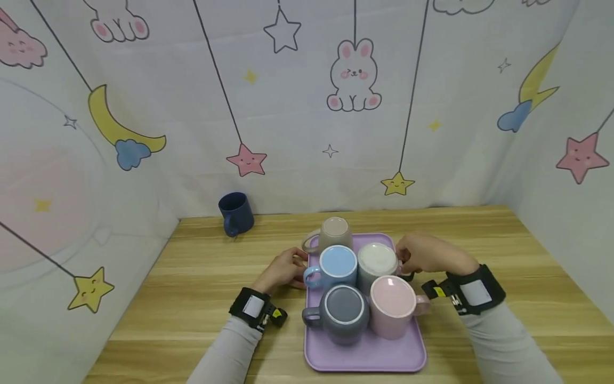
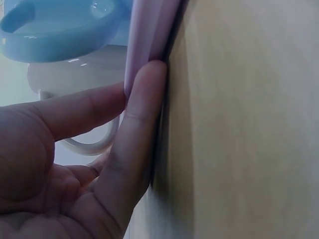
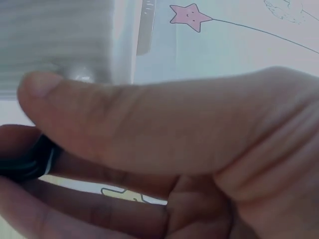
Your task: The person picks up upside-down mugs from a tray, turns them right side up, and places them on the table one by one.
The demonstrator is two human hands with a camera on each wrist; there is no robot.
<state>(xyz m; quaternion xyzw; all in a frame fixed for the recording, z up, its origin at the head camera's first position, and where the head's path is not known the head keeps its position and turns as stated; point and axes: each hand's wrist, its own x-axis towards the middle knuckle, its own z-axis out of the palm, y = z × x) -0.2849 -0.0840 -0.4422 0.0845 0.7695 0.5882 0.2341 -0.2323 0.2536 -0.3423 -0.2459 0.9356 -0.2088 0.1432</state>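
My left hand (image 1: 284,270) is at the left edge of a purple tray (image 1: 369,362), its rim between thumb and finger in the left wrist view. Several mugs stand upside down on the tray: a taupe mug (image 1: 336,230) at the back, a light blue mug (image 1: 338,261), a whitish mug (image 1: 377,260), a dark grey mug (image 1: 344,314) and a pink mug (image 1: 392,304). Beside the whitish mug, my right hand (image 1: 434,253) curls its fingers round a dark green handle (image 3: 30,162). The thumb lies by the mug's wall; the handle's join is hidden.
A navy mug (image 1: 236,213) stands upright at the table's back left, handle toward me. The wooden table (image 1: 201,272) is bounded at the back and sides by a printed cloth (image 1: 297,122). Handles of the dark grey and pink mugs stick out past the tray's sides.
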